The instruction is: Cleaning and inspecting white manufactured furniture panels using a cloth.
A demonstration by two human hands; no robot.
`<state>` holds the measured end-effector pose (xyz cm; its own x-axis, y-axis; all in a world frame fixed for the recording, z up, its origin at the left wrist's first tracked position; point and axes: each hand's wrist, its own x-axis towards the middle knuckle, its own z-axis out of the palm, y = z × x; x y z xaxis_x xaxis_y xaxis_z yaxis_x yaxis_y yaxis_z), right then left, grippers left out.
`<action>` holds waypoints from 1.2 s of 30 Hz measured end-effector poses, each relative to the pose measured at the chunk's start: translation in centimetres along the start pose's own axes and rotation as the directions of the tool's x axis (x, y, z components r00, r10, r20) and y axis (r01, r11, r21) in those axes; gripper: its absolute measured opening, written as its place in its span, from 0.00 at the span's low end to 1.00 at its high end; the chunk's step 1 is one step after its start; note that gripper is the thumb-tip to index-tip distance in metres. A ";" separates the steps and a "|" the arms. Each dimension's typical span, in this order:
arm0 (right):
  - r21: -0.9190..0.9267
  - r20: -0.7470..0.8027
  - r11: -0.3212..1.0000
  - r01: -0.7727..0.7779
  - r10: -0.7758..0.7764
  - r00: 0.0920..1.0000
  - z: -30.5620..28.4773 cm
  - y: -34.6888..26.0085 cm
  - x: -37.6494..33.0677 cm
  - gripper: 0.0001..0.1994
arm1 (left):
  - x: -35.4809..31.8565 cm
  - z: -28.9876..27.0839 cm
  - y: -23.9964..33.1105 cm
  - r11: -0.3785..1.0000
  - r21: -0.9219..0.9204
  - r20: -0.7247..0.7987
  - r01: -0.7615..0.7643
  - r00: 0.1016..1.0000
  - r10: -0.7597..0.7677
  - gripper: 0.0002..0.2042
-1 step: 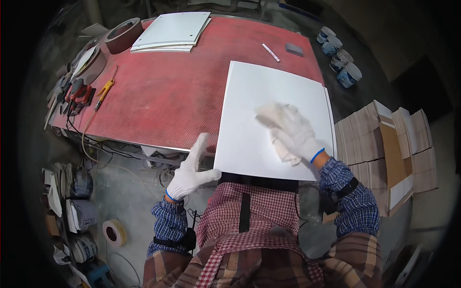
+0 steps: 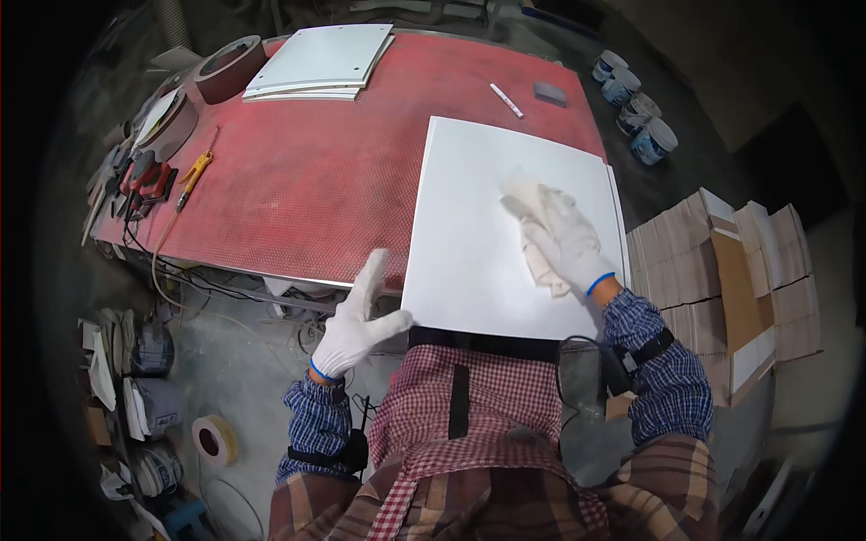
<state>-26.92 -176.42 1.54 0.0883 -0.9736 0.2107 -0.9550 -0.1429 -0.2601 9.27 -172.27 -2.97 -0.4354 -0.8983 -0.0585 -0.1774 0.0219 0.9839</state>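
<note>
A large white square panel (image 2: 478, 270) lies at the near right of the red table, its near edge close to my apron. At least one more panel edge shows beneath it on the right side. My right hand (image 2: 570, 242), in a white knit glove with a blue cuff, presses a cream cloth (image 2: 543, 261) onto the panel's surface. The cloth bunches under the palm and hangs out past the fingers. My left hand (image 2: 354, 326), gloved the same way, is open with forefinger and thumb spread. Its thumb tip is at the panel's near left edge, and it holds nothing.
On the red table (image 2: 298, 171) are stacked white panels (image 2: 316, 59), abrasive rolls (image 2: 230, 70), a red sander (image 2: 147, 180), a yellow air blow gun (image 2: 194, 176), a marker (image 2: 506, 100) and a grey block (image 2: 549, 94). Cardboard stacks (image 2: 677, 270) and buckets (image 2: 653, 142) stand to the right.
My right hand and the cloth have shifted slightly right across the panel. My left hand stays almost where it was.
</note>
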 end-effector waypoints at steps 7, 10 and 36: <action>-0.122 -0.111 0.969 0.215 -0.229 0.967 7.1 -3.6 7.4 0.33 | 5.8 3.5 1.0 0.979 0.192 -0.235 -0.067 0.965 0.112 0.36; 0.069 -0.076 0.959 0.275 -0.270 0.960 8.1 -7.8 11.1 0.33 | 6.2 4.0 -0.5 0.896 0.443 -0.232 -0.037 0.960 0.155 0.34; -0.041 -0.154 0.907 -0.418 0.408 0.900 -1.4 9.5 -7.5 0.38 | 6.6 4.7 2.1 0.970 0.239 -0.206 0.042 0.979 0.009 0.34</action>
<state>-37.05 -170.20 -1.15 -0.3535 -0.9070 0.2289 -0.9152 0.2847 -0.2852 1.84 -176.11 -2.11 -0.2460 -0.9692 -0.0140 -0.4012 0.0886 0.9117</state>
